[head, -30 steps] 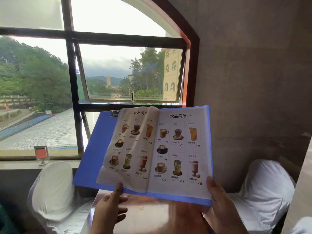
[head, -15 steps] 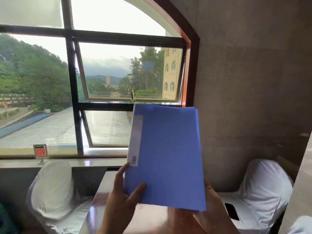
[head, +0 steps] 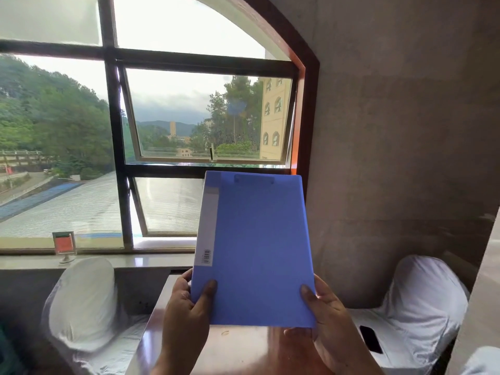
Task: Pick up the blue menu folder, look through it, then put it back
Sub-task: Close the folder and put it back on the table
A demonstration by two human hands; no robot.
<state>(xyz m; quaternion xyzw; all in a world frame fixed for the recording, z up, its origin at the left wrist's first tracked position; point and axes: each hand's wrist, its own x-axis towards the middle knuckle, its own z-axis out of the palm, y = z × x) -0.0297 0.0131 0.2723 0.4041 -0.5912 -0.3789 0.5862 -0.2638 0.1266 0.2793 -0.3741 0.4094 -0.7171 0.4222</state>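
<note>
Head view, folder: blue folder (head: 259, 250) closed, upright above the table (head: 243, 350).
Left hand (head: 186, 309): grasping its lower left corner.
Right hand (head: 328, 318): grasping its lower right corner.

Left hand (head: 186, 307) grips the lower left corner of the closed blue menu folder (head: 257, 253), thumb across its front. Right hand (head: 328, 318) clasps the lower right corner likewise, thumb in front, fingers behind. Both forearms rise from below the folder.

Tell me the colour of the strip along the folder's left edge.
Pale grey, with a small barcode near its lower end; the folder itself is blue. Head view.
</note>
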